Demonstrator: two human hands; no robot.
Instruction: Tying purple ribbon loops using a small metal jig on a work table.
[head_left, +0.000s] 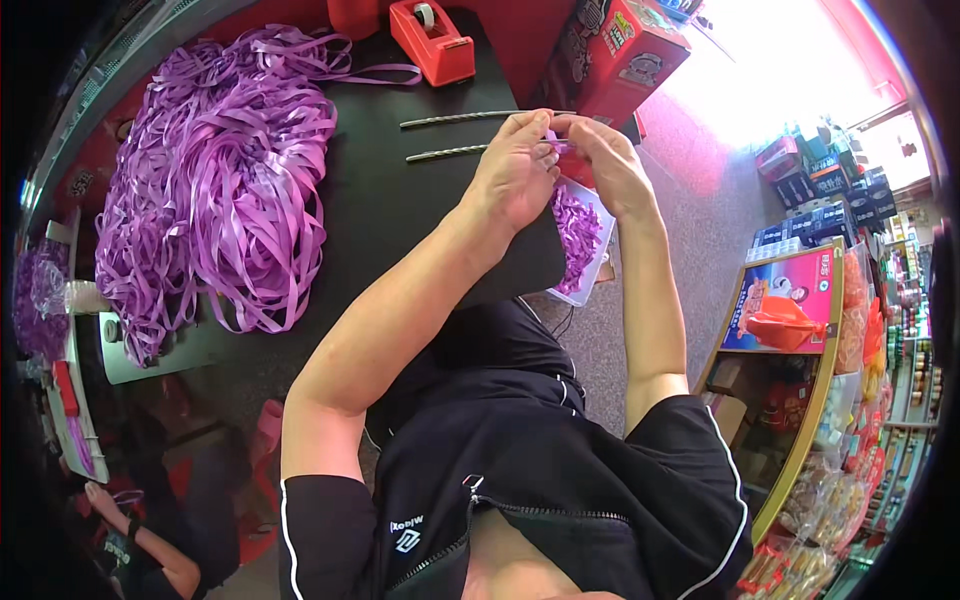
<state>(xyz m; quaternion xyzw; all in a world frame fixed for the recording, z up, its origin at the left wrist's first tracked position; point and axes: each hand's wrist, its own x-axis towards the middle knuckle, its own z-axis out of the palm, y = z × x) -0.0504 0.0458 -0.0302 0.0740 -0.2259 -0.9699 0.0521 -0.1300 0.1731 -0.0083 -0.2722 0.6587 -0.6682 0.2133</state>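
You're working with both hands up at the top centre of the frame, and they're almost meeting beyond the bench's right edge. Your left hand [518, 165] is bending its fingers inward, thumb and fingertips drawing together on a short strip of purple ribbon [556, 144]. Your right hand [610, 165] is facing it from the right, its fingertips pinching at that same strip; exactly where each fingertip is gripping, your fingers are hiding.

Two twisted metal rods are running side by side across the black bench [370, 200]: the upper rod [450, 120] is reaching right to your left fingertips, while the lower rod [446, 153] is disappearing behind your left hand. Whether you're gripping either one, I cannot tell.

Just below your hands, a pale plastic bin [599, 262] is holding a heap of purple ribbon pieces [576, 235]. Over in the upper left, a big tangle of purple ribbon loops [235, 180] is covering that end of the bench and spilling over its near edge. A red tape dispenser [437, 45] is sitting at top centre, well apart from your hands. Down in the lower left, another person's hand [103, 503] is showing.
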